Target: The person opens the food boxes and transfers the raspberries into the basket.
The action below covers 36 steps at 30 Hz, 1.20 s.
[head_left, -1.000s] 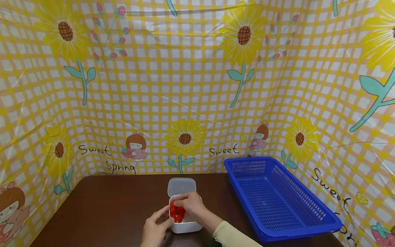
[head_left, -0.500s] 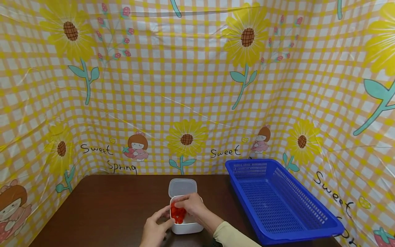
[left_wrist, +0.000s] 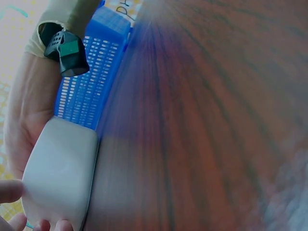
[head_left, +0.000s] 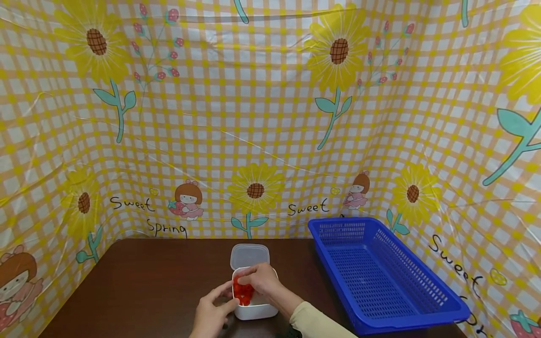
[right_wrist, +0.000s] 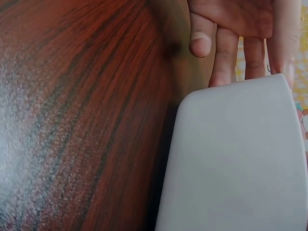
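Note:
A white rounded container (head_left: 256,313) stands on the dark brown table, with small bright red pieces (head_left: 246,296) along its left side. My left hand (head_left: 210,313) holds the container's left side, index finger at the left rim and thumb at the front corner. In the right wrist view, the left hand's fingertips (right_wrist: 223,79) meet the outer wall. My right hand (head_left: 262,280) reaches over the rim into the container, thumb and index finger pinching at the red pieces in the back left corner. Its palm covers part of the inside. The left wrist view shows the container's outer wall (left_wrist: 62,166).
A translucent lid (head_left: 249,256) lies directly behind the container. To the right stands a large blue slotted basket (head_left: 374,277). Flower-printed checked sheeting (head_left: 262,117) walls in the back and both sides of the table (head_left: 160,281). A black device (left_wrist: 72,55) hangs at the right sleeve.
The head view shifted slightly. Both hands keep nearly the same place at the container, and the red pieces look much the same.

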### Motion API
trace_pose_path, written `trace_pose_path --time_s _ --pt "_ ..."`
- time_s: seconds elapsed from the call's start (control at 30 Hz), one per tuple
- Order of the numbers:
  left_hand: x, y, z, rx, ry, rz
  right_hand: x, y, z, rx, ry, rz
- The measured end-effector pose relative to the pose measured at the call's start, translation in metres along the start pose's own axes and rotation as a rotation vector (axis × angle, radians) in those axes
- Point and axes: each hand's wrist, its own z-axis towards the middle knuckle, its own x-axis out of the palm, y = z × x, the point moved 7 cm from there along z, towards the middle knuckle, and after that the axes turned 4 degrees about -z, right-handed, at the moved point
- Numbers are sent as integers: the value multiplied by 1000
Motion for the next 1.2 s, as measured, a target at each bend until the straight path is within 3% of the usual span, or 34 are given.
trace_pose_path --time_s 1.2 --pt "-1 -6 -4 53 -6 48 0 -2 -1 -10 -24 4"
